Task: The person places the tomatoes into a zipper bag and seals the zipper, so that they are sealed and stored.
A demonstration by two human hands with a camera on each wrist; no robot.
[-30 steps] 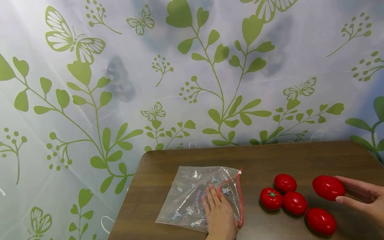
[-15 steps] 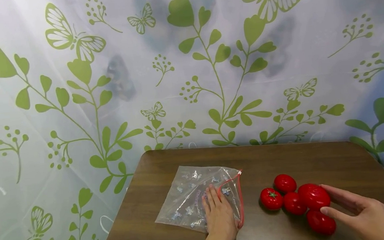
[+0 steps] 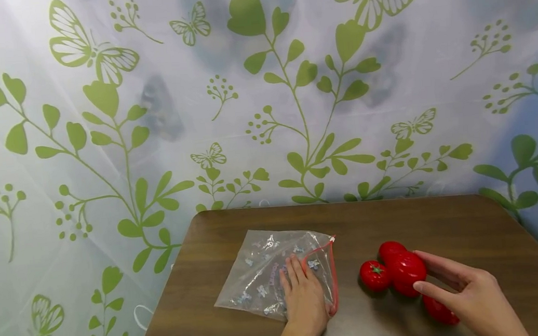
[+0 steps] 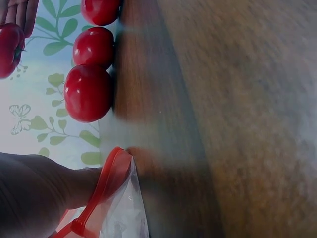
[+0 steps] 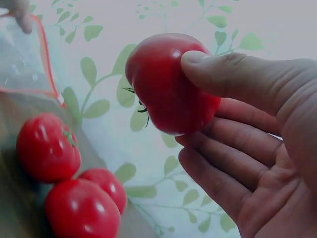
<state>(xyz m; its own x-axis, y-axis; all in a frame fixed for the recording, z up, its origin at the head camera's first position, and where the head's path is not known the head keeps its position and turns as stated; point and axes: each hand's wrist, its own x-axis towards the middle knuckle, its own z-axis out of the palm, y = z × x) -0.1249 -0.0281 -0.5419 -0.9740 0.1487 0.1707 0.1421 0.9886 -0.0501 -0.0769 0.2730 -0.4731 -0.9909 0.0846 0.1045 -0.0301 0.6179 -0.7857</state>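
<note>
My right hand point(image 3: 465, 292) holds a glossy red tomato point(image 3: 408, 268) between thumb and fingers, raised over the other tomatoes. In the right wrist view, its green calyx points left, away from the palm. Several more tomatoes lie grouped on the table; one point(image 3: 375, 276) shows its green top, another point(image 3: 439, 309) sits close by my right fingers, and one is partly hidden by the held tomato. My left hand point(image 3: 303, 295) rests with straight fingers on a clear zip bag point(image 3: 252, 265) with a red-edged mouth facing right. The left thumb is hidden in the head view.
The brown wooden table point(image 3: 263, 218) ends at a curtain point(image 3: 227, 113) printed with green leaves and butterflies. A white slider point(image 3: 332, 239) sits at the far corner of the bag's red zip. The tomatoes lie to the right of the bag's mouth.
My right hand has carried the held tomato left, from the right of the group to over it. My left hand has stayed on the bag. The head view has shifted slightly.
</note>
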